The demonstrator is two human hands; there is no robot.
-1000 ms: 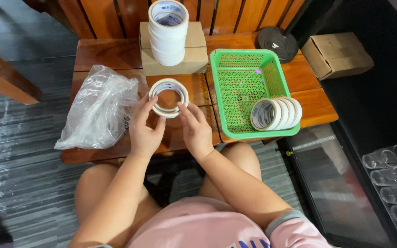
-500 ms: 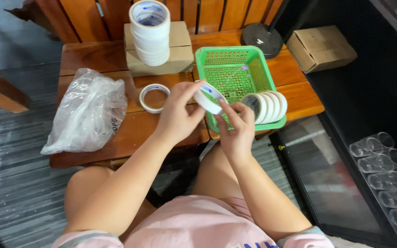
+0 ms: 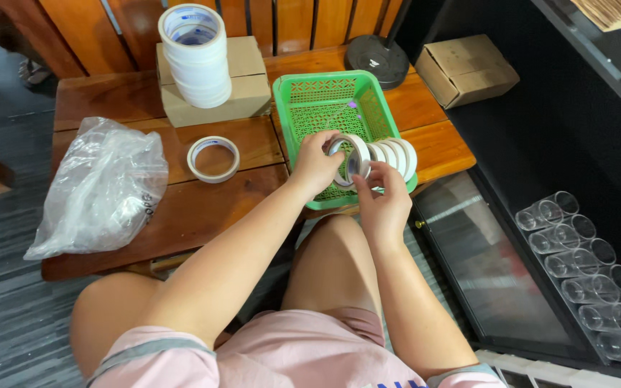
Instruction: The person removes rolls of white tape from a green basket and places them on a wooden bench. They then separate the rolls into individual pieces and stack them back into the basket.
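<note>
Person's wearing a light pink short-sleeved top with a grey band of trim at each sleeve edge, plus a bit of dark lettering low on the front, cut off by the frame. Below that, dusty pink shorts, pretty short, ending high on the thighs. Both forearms and both knees are bare. The left hand (image 3: 315, 167) and right hand (image 3: 384, 205) are bare too: no gloves, rings, watch or bracelet visible. Nails look short and plain from this angle.
</note>
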